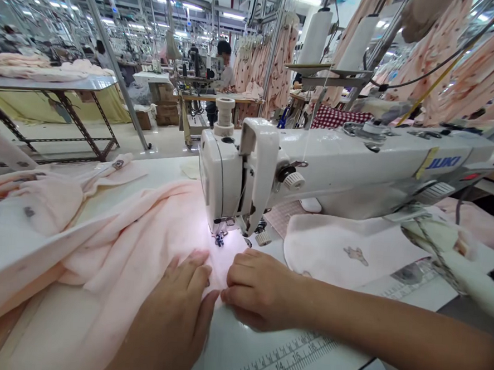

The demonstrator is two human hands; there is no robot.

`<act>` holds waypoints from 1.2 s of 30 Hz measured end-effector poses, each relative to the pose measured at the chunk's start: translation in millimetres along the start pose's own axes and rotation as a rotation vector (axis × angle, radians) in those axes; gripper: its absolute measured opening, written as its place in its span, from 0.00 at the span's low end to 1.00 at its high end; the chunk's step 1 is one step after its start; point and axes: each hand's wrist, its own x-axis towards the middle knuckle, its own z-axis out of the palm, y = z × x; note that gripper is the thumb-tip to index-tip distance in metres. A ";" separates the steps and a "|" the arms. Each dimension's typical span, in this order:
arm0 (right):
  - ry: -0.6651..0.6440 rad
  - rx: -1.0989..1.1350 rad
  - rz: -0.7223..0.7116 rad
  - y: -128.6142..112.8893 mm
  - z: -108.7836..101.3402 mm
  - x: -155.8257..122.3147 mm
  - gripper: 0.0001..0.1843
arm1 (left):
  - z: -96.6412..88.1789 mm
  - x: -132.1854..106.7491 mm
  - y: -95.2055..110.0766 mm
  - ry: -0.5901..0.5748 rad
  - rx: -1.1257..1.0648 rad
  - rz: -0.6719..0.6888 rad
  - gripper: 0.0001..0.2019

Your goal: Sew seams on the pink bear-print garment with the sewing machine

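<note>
A pale pink fabric (pixel 134 250) lies bunched across the white sewing table and runs under the presser foot (pixel 220 238) of a white sewing machine (pixel 340 168). My left hand (pixel 176 309) lies flat on the fabric just in front of the needle, fingers stretched out. My right hand (pixel 257 289) sits beside it on the right, fingers curled under and pinching the fabric's edge, close below the presser foot.
Cut pink pieces (pixel 352 250) lie right of the machine under its arm. A ruler strip (pixel 278 360) is printed along the table's front. Thread cones (pixel 317 36) stand behind. A person (pixel 224 66) sits at a far station; hanging garments (pixel 275 64) and a metal table (pixel 48 83) surround.
</note>
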 end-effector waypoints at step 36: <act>0.219 0.580 0.789 39.4 -3.7 -0.9 0.18 | 18.2 32.6 -21.4 -0.121 -0.393 0.068 0.07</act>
